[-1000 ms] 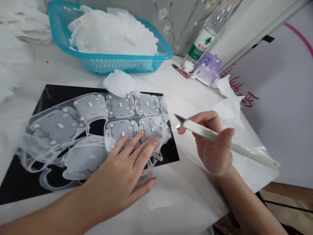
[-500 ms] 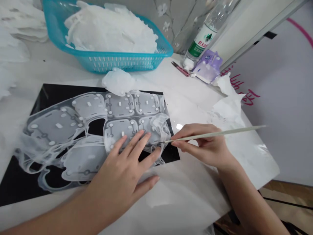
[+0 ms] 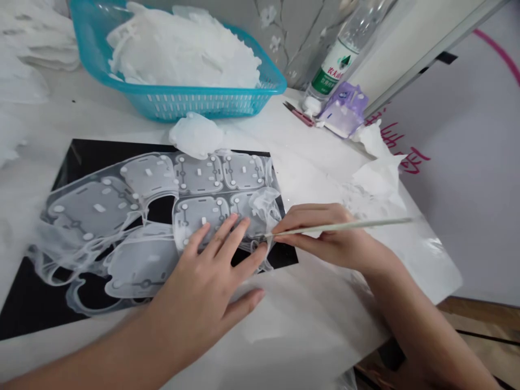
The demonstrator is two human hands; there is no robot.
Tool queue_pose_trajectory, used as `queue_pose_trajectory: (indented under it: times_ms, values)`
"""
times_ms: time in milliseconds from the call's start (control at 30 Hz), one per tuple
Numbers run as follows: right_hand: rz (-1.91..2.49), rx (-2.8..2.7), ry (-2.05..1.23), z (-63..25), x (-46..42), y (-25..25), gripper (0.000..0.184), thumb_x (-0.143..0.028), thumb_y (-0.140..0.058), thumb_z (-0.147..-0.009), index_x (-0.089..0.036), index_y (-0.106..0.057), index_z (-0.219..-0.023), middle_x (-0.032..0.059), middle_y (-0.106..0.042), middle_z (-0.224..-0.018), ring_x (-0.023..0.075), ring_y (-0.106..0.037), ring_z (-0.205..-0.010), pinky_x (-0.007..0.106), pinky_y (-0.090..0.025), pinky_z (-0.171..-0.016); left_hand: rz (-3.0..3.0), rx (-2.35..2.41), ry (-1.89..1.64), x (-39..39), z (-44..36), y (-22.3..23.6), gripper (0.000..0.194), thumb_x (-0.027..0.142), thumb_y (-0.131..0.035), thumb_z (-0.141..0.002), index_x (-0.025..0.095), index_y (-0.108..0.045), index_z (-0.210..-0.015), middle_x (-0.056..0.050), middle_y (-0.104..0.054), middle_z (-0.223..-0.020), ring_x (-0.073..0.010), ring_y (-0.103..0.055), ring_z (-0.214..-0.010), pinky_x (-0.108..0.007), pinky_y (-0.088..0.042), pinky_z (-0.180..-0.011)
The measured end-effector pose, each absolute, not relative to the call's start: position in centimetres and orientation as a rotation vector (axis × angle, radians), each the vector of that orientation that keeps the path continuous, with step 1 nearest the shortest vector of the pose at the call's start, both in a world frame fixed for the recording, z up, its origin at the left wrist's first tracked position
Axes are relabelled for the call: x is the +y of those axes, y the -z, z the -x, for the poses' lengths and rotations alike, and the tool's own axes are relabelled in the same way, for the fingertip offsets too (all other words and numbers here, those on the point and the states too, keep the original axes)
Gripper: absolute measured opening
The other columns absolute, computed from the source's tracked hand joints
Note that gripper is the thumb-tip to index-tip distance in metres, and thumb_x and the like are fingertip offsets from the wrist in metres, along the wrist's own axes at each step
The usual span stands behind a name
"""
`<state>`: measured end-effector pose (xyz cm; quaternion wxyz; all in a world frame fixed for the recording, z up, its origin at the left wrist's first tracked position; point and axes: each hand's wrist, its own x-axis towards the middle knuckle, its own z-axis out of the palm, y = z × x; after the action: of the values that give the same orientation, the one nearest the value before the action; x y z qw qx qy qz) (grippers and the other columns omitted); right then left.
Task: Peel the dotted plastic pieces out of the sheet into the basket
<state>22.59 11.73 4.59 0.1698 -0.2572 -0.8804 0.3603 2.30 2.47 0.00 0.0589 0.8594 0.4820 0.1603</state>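
- The left hand (image 3: pixel 207 287) lies palm down with its fingers spread, fingertips resting on the lower-right panels (image 3: pixel 199 176) and the thumb held out to the side.
- The right hand (image 3: pixel 329 235) pinches a thin, pale tool (image 3: pixel 345 225) between thumb and fingers. The tool's front end is at the film (image 3: pixel 266 203) bunched on the right end of the panels, just beside the left index fingertip; whether it touches that finger cannot be told. Its rear end points toward the right edge of the surface (image 3: pixel 300 325).
- The panels, grey and translucent with small white dots, lie in two rows on a black board (image 3: pixel 87 149). Stringy film hangs around them, reaching the board's left part.
- A loose white piece (image 3: pixel 197 135) overlaps the board's back edge, in front of a blue basket (image 3: pixel 203 93) heaped with white pieces (image 3: pixel 182 49).
- A stack (image 3: pixel 36 35) of more white pieces fills the surface's back left corner.
- Toward the back right, snips (image 3: pixel 298 114) lie near a bottle (image 3: pixel 331 67) and a purple pack (image 3: pixel 345 108).
- White scraps (image 3: pixel 379 173) lie along the surface's right edge, beside a whiteboard (image 3: pixel 467 162) with red writing.
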Motion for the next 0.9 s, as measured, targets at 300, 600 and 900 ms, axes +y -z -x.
queue_pose_trajectory:
  times_ms: [300, 600, 900]
  values:
    - [0.642, -2.856, -1.076, -21.9, 13.6, -8.3, 0.015, -0.014, -0.049, -0.089, -0.014, -0.064, -0.089, 0.0045, -0.063, -0.077, 0.0094, -0.057, -0.069, 0.020, -0.045, -0.062, -2.614, 1.446, -0.437, 2.4, -2.1, -0.1, 0.046, 0.048, -0.040, -0.088, 0.030, -0.048, -0.129, -0.013, -0.046, -0.138, -0.0316, -0.036, -0.131, -0.053, -0.033, -0.099]
    - [0.766, -2.589, -1.247, -23.4, 14.0, -5.7, 0.015, -0.025, -0.056, -0.086, -0.017, -0.068, -0.086, 0.0041, -0.067, -0.078, 0.0105, -0.059, -0.068, 0.021, -0.046, -0.058, -2.584, 1.451, -0.452, 2.3, -2.1, 0.0, 0.048, 0.048, -0.041, -0.087, 0.029, -0.048, -0.131, -0.012, -0.047, -0.137, -0.0327, -0.037, -0.130, -0.053, -0.031, -0.102]
    - [0.748, -2.541, -1.237, -23.6, 14.0, -5.5, 0.013, -0.023, -0.058, -0.084, -0.015, -0.068, -0.084, 0.0045, -0.067, -0.076, 0.0098, -0.059, -0.065, 0.020, -0.045, -0.056, -2.538, 1.458, -0.442, 2.2, -2.2, -0.1, 0.045, 0.048, -0.041, -0.087, 0.033, -0.049, -0.128, -0.013, -0.043, -0.139, -0.0315, -0.033, -0.132, -0.054, -0.030, -0.102]
